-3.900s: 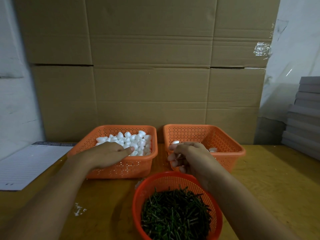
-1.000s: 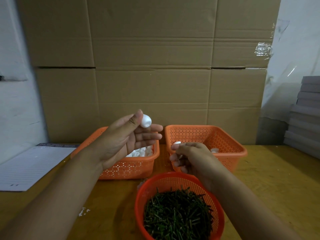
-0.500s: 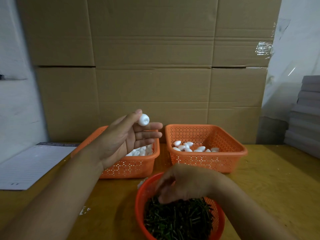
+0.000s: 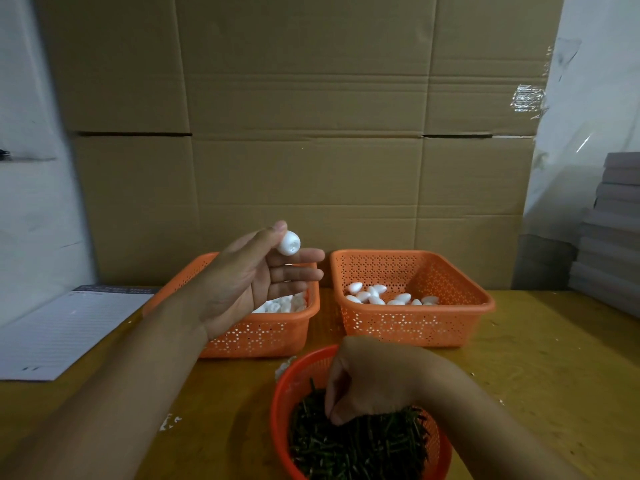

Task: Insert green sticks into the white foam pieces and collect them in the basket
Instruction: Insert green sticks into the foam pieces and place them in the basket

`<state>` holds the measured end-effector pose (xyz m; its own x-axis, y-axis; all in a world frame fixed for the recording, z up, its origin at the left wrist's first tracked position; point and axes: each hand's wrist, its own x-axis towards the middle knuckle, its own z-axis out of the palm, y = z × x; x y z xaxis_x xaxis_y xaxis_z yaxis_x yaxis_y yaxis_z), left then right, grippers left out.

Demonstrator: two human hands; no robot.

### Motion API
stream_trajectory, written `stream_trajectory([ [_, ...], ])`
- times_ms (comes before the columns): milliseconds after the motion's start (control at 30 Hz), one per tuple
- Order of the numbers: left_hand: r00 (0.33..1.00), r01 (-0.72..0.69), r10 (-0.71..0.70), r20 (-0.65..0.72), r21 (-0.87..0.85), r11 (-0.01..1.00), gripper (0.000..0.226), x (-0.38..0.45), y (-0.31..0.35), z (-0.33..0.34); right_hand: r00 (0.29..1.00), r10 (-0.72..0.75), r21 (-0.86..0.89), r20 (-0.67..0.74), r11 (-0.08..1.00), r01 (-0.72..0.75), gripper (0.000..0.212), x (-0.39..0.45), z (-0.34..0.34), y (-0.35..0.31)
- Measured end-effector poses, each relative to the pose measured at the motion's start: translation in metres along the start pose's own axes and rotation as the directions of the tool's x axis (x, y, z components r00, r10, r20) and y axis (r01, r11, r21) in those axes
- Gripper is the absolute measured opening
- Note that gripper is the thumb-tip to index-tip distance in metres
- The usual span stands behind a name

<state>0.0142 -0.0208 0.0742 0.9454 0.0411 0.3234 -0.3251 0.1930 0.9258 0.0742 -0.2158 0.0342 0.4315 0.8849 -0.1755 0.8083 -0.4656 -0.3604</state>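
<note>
Left hand (image 4: 242, 282) pinches one white foam piece (image 4: 289, 243) above the left basket (image 4: 263, 336), other fingers straight. Right hand (image 4: 372, 379) curls down into the green sticks (image 4: 356, 448); whether it holds one, I cannot tell. Right basket (image 4: 412, 329) holds few pieces; many remain.

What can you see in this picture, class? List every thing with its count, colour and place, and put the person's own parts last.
Foam piece: one, white, pinched in the raised left hand.
Left basket: one, orange, rectangular, behind the left hand, holding white foam pieces.
Right basket: one, orange, rectangular, beside the left basket, holding about a dozen foam pieces.
Round basket: one, orange-red, nearest the camera.
Green sticks: many, dark green, heaped in the round basket.
Lined paper: one, white, table's left side.
Table: one, yellow-brown.
Cardboard: brown, behind the baskets.
Grey stack: far right.
Left hand: raised.
Right hand: curled into the sticks.
</note>
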Motion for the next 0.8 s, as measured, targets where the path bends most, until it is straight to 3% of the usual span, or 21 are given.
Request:
stream_trajectory([
  [300,0.999,-0.031,0.03,0.012,0.09,0.995,0.033,-0.0033,0.0007,-0.0011,0.989,0.006,0.03,-0.145,1.0,-0.002,0.017,0.0021,0.001,0.0023],
  [567,0.999,-0.031,0.032,-0.009,0.067,0.997,0.015,-0.0049,0.0025,0.0015,0.994,0.026,0.017,-0.109,1.0,-0.024,0.015,0.0025,-0.0007,-0.0013],
  [800,0.999,-0.033,0.033,-0.011,0.037,0.999,0.025,-0.0055,0.0036,-0.0005,0.998,0.054,0.052,-0.017,0.997,-0.053,0.024,0.0031,-0.0012,-0.0016],
])
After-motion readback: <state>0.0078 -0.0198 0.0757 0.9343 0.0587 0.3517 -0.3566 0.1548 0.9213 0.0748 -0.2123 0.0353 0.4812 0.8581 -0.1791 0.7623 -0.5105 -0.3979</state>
